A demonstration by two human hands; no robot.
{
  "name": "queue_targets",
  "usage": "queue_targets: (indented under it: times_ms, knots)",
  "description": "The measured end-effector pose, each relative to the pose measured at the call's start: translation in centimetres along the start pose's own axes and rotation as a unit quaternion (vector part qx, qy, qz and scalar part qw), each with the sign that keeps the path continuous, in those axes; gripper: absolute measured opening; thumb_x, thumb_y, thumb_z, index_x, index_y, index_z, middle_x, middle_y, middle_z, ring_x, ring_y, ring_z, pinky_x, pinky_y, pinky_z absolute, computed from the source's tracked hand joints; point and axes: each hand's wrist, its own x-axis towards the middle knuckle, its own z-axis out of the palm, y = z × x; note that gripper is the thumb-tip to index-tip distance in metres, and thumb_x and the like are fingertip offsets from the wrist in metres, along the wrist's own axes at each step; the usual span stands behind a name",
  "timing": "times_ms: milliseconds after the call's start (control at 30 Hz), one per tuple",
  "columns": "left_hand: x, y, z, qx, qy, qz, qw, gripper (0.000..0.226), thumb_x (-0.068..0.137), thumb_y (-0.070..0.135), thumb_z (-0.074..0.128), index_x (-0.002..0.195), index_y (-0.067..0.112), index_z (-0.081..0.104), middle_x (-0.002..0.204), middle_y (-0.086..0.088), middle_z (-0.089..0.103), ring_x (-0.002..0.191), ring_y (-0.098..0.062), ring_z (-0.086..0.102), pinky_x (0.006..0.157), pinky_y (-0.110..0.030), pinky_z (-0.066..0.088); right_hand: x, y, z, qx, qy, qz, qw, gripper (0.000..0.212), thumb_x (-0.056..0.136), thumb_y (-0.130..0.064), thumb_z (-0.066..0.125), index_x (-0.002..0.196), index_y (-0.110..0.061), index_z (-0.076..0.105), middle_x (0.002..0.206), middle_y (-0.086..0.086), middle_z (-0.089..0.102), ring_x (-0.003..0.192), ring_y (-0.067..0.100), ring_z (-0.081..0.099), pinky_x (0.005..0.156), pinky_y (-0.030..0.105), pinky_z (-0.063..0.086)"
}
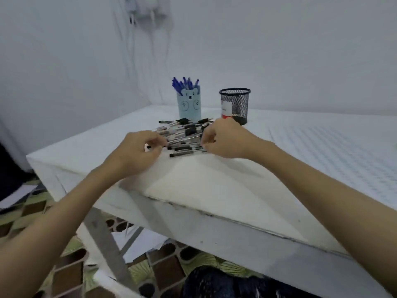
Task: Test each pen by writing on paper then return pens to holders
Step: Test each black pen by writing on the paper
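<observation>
A heap of black-capped pens (184,134) lies on the white table, just in front of the two holders. My left hand (137,150) sits at the heap's left end, fingers curled, pinching the black cap of one pen. At the right end my right hand (223,138) curls its fingers onto the pens there. A light blue bear holder (189,105) holds several blue pens (184,83). To its right stands a black mesh holder (235,105) with a red and white item inside. White paper (204,183) lies near me under both forearms.
The table's front edge (193,211) runs diagonally below my arms, with a metal leg beneath. A dotted white sheet (335,151) covers the table's right side. Cables hang down the wall behind. Loose papers lie on the patterned floor (64,265).
</observation>
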Motion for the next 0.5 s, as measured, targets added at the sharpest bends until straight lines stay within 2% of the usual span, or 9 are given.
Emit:
queue_targets:
  times_ms: [133,200,300,400,500]
  knots:
    - [-1.3,-2.9,-0.1,0.013,0.003,-0.036,0.999,0.020,0.090,0.009,0.053,0.096,0.022,0.067,0.106,0.002,0.062,0.099,-0.012,0.055,0.077,-0.017,0.033,1.6,-1.4,3.4,-0.094,-0.005,-0.031,0.995,0.020,0.083,-0.001,0.051,0.094,-0.007,0.066,0.095,0.008,0.065,0.090,0.027,0.060,0.069,0.033,0.050]
    - [-1.6,-3.4,0.1,0.016,0.002,-0.034,0.999,0.020,0.090,0.008,0.052,0.098,0.019,0.068,0.107,-0.002,0.060,0.100,-0.015,0.054,0.080,-0.022,0.034,1.9,-1.6,4.0,-0.099,-0.004,-0.030,0.995,0.018,0.084,0.000,0.052,0.097,-0.006,0.064,0.099,0.009,0.061,0.093,0.028,0.058,0.074,0.037,0.052]
    - [-1.6,-3.6,0.2,0.021,0.001,-0.027,0.999,0.021,0.090,0.009,0.050,0.100,0.019,0.067,0.107,-0.003,0.058,0.101,-0.017,0.054,0.087,-0.028,0.039,2.0,-1.1,3.8,-0.095,-0.012,-0.040,0.995,0.011,0.085,-0.003,0.056,0.092,-0.010,0.062,0.099,0.008,0.058,0.092,0.025,0.054,0.079,0.037,0.049]
    - [-1.5,-3.6,0.0,0.020,-0.005,-0.021,1.000,0.021,0.091,0.009,0.050,0.100,0.019,0.067,0.108,-0.003,0.058,0.101,-0.017,0.053,0.089,-0.028,0.039,2.2,-0.7,3.3,-0.054,-0.006,-0.023,0.998,0.012,0.084,-0.003,0.055,0.088,-0.014,0.054,0.090,0.003,0.057,0.089,0.023,0.052,0.078,0.034,0.046]
    - [-1.5,-3.1,0.0,0.006,-0.007,-0.009,1.000,0.020,0.091,0.010,0.051,0.099,0.020,0.067,0.106,0.000,0.058,0.099,-0.012,0.053,0.078,-0.015,0.036,2.2,-0.6,2.3,0.074,0.037,0.030,0.996,0.014,0.087,-0.001,0.054,0.090,-0.014,0.048,0.080,-0.002,0.053,0.075,0.019,0.052,0.062,0.026,0.043]
